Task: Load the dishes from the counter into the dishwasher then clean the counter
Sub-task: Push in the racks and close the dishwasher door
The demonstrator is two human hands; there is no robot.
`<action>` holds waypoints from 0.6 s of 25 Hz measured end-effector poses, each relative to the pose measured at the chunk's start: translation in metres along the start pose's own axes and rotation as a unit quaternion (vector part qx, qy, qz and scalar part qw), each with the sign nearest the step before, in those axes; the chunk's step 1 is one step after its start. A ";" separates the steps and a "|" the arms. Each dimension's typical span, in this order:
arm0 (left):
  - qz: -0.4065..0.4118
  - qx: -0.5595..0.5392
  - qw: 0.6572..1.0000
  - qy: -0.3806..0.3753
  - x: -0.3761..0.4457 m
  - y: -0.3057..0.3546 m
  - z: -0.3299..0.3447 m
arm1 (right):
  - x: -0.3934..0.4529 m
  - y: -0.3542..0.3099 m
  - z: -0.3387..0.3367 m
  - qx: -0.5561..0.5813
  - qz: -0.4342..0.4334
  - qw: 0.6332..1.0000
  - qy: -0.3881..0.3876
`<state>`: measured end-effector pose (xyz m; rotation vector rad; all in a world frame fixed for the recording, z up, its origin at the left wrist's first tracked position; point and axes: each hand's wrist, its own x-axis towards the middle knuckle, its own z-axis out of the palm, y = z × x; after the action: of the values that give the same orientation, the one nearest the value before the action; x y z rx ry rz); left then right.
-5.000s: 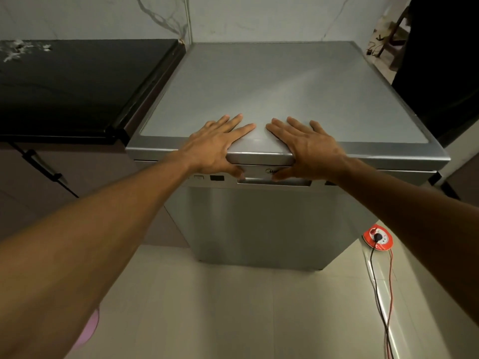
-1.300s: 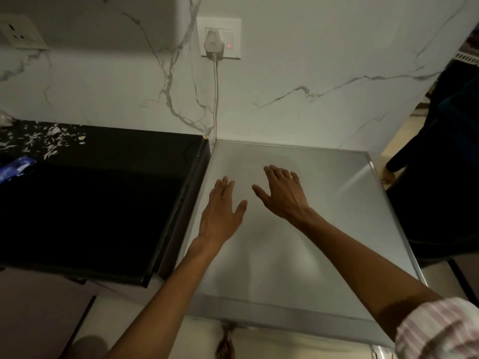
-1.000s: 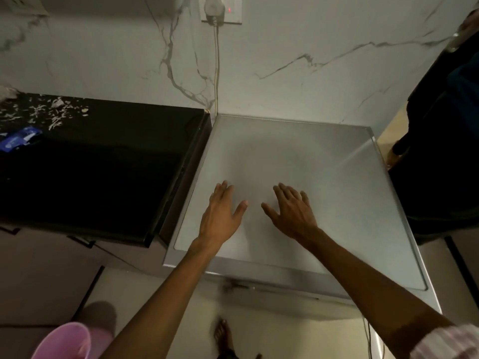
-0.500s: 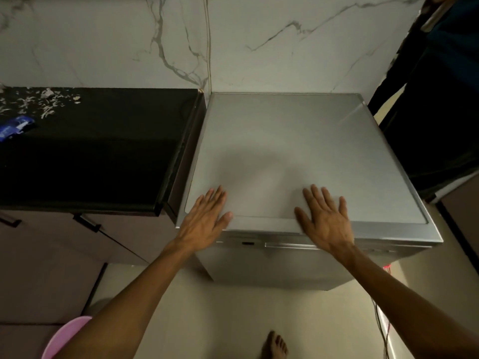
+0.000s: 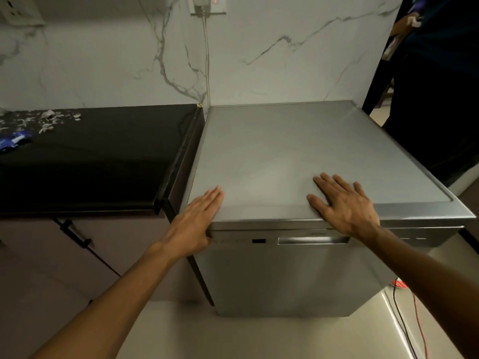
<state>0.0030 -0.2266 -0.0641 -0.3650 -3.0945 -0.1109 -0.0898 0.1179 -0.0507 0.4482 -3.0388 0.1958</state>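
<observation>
Brushed-steel dishwasher (image 5: 298, 156) – left hand (image 5: 193, 226) and right hand (image 5: 342, 203) flat, fingers straight, gripping nothing.

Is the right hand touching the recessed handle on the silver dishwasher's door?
Apart. The head view shows the right hand lying flat on the silver dishwasher top, with the recessed handle uncovered on the door front below.

A white marble wall (image 5: 285, 60) with grey veins serves as the landmark. High on it sits a socket (image 5: 207, 5) with a red light, a plug in it, and a cord (image 5: 206, 60) drops straight down the wall. A second socket (image 5: 16, 11) is on the wall far to the left. Below the wall, at floor level on the right, black and red wires (image 5: 409, 330) trail over pale tiles (image 5: 233, 338).
</observation>
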 end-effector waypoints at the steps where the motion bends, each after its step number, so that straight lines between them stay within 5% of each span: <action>1: -0.001 0.015 1.000 0.013 0.001 -0.001 0.002 | 0.000 0.001 0.001 0.003 -0.001 1.000 0.005; 15: 0.001 0.058 0.995 0.087 -0.008 0.005 0.009 | 0.001 0.004 0.008 -0.005 -0.012 1.000 0.012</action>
<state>0.0119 -0.2231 -0.0733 -0.3351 -2.9128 0.0345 -0.0922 0.1203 -0.0588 0.4767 -3.0082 0.1848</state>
